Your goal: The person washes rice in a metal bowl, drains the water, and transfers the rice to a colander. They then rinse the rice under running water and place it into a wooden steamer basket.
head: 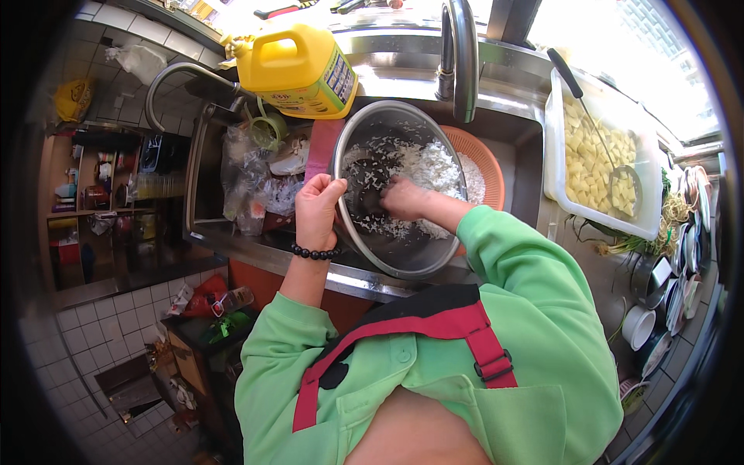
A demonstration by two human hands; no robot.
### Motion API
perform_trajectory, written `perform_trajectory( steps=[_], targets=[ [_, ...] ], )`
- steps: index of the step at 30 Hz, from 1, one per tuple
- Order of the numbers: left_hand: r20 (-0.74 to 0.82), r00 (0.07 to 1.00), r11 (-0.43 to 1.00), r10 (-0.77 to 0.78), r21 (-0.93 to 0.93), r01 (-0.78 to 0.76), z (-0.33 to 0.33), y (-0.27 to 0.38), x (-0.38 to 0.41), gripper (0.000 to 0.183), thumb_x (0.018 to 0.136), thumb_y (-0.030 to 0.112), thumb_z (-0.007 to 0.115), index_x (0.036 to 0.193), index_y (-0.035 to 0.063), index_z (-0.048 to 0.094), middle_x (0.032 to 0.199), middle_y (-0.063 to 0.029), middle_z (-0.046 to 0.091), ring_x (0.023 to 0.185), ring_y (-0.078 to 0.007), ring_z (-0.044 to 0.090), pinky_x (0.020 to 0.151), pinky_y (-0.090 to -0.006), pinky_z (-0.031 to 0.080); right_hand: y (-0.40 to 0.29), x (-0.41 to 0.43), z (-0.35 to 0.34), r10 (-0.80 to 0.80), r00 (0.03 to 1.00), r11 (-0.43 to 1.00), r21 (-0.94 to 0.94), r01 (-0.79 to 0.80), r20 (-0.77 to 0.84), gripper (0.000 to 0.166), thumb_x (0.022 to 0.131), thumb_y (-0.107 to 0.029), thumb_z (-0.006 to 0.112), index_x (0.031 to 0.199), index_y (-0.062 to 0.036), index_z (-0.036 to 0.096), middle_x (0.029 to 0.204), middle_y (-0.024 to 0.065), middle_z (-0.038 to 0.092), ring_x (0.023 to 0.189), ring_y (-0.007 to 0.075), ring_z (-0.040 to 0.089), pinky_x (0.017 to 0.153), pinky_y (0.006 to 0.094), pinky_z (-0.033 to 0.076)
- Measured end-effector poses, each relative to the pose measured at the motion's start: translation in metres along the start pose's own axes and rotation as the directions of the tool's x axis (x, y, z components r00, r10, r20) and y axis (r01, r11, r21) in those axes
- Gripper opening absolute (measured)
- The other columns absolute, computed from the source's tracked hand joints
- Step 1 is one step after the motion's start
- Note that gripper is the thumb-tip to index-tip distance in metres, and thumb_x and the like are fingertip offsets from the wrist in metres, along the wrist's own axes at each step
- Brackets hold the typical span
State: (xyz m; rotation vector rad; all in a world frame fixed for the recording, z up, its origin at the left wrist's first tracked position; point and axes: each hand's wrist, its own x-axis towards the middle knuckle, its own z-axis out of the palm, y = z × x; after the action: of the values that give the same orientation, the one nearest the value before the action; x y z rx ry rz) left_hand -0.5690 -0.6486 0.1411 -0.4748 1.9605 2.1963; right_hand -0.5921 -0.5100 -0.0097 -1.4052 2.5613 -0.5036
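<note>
A large stainless steel bowl is tilted over the sink, with wet white rice heaped on its right side and grains scattered on its wall. My left hand grips the bowl's left rim between thumb and fingers; a black bead bracelet is on that wrist. Inside the bowl, my right hand touches the rice near the bottom. Its fingertips are hidden, so their hold is unclear. Behind and partly under the bowl sits an orange plastic colander with more white rice in it.
A yellow plastic jug stands behind the bowl, near a curved faucet. Plastic bags fill the left basin. At right, a white tub holds diced potatoes and a skimmer, with green onions and stacked dishes beyond.
</note>
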Motion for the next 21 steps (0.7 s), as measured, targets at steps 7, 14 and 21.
perform_trajectory(
  steps=[7,14,21],
  targets=[
    [0.092,0.991,0.976,0.095,0.185,-0.111,0.018,0.016,-0.009,0.012,0.071,0.003,0.057,0.063,0.0046,0.047,0.060,0.0070,0.042,0.053,-0.0002,0.035,0.048,-0.0141,0.028,0.052,0.017,-0.031,0.371,0.817,0.929,0.192,-0.318,-0.442,0.016,0.069,-0.017,0.049,0.082,-0.0085,0.054,0.089,0.0099,0.051,0.088,0.0259,0.048,0.076,0.0346,0.039],
    [0.091,0.979,0.946,0.180,0.258,-0.198,0.020,0.009,0.000,0.015,0.069,0.004,0.058,0.060,0.0038,0.045,0.056,0.0080,0.039,0.050,0.0000,0.032,0.045,-0.0146,0.026,0.045,0.000,0.011,0.535,0.806,0.842,0.231,-0.487,-0.254,0.023,0.071,-0.026,0.046,0.079,-0.0097,0.059,0.085,0.0108,0.056,0.084,0.0262,0.053,0.077,0.0363,0.039],
    [0.002,0.955,0.906,0.298,0.315,-0.283,0.017,0.007,0.005,0.015,0.068,0.005,0.057,0.059,0.0037,0.045,0.055,0.0080,0.038,0.049,0.0002,0.031,0.043,-0.0147,0.026,0.031,-0.005,0.016,0.465,0.842,0.842,0.158,-0.516,0.273,0.029,0.067,-0.034,0.046,0.081,-0.0133,0.061,0.083,0.0110,0.058,0.083,0.0266,0.054,0.074,0.0357,0.042]
  ],
)
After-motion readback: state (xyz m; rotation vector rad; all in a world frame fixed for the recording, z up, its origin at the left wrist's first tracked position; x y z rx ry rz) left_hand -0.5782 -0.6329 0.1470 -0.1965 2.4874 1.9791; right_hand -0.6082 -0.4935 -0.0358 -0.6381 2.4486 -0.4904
